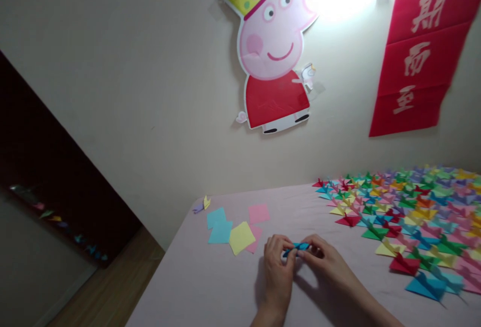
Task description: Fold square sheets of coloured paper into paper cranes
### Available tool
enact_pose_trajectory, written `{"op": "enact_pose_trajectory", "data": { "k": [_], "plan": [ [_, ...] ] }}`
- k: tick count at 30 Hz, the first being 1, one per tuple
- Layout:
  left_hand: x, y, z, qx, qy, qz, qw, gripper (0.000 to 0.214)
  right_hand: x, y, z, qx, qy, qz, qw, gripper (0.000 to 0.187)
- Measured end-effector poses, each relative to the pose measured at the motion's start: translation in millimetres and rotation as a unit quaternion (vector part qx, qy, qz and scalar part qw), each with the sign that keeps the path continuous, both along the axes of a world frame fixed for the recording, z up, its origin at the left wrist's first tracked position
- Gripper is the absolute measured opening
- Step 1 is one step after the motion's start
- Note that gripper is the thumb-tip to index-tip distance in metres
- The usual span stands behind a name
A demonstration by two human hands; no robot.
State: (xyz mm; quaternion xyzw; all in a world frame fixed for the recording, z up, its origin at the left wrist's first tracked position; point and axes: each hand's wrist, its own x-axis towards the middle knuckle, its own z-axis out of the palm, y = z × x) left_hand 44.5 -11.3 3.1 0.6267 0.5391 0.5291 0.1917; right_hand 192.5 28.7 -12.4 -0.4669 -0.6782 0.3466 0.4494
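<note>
Between my two hands is a small piece of folded blue paper (pixel 297 249), held just above the pink tabletop (pixel 210 287). My left hand (pixel 278 267) pinches its left end, thumb against fingers. On the other end, my right hand (pixel 323 259) is closed with thumb and fingertips. The fingers cover much of the paper, so its exact folded shape is hidden. Left of my hands lie flat paper squares: a yellow sheet (pixel 242 238), light blue sheets (pixel 220 232) and pink sheets (pixel 259 213), some overlapping.
Rows of colourful folded paper cranes (pixel 424 216) cover the table's right side. Two small folded pieces (pixel 203 205) sit at the far left corner. On the wall behind hang a cartoon pig cutout (pixel 276 56) and a red banner (pixel 421 56). A dark door (pixel 75 166) stands at the left.
</note>
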Motion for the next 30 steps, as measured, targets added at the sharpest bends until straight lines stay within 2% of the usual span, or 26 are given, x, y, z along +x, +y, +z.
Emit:
{"op": "enact_pose_trajectory", "data": {
  "k": [4, 7, 10, 14, 17, 22, 30],
  "plan": [
    [6.8, 7.9, -6.8, 0.018, -0.062, 0.021, 0.998, 0.012, -5.8, 9.8, 6.5, -0.077, 0.113, 0.045, 0.99, 0.037],
    [8.1, 10.8, -9.5, 0.004, -0.108, 0.037, 0.993, 0.008, -7.1, 11.9, 11.4, -0.052, 0.116, 0.009, 0.992, 0.032],
    [6.7, 11.7, -10.4, 0.01, -0.122, 0.053, 0.991, 0.009, -11.7, 10.3, 9.6, -0.052, 0.121, -0.022, 0.991, 0.036],
    [5.3, 11.8, -12.1, 0.004, -0.103, 0.072, 0.992, 0.009, -18.9, 7.3, 3.1, -0.063, 0.132, -0.001, 0.989, 0.036],
    [6.6, 11.1, -14.8, -0.049, -0.087, 0.078, 0.992, 0.003, -19.0, 7.2, 3.0, -0.045, 0.134, 0.006, 0.99, 0.035],
    [8.1, 12.2, -18.4, -0.143, -0.064, 0.053, 0.986, 0.01, -14.7, 9.1, 5.5, -0.017, 0.111, -0.001, 0.994, 0.03],
    [4.3, 15.5, -20.1, -0.157, -0.134, -0.003, 0.979, 0.008, -19.8, 4.2, 2.1, -0.068, 0.143, 0.015, 0.987, 0.032]
  ]
}}
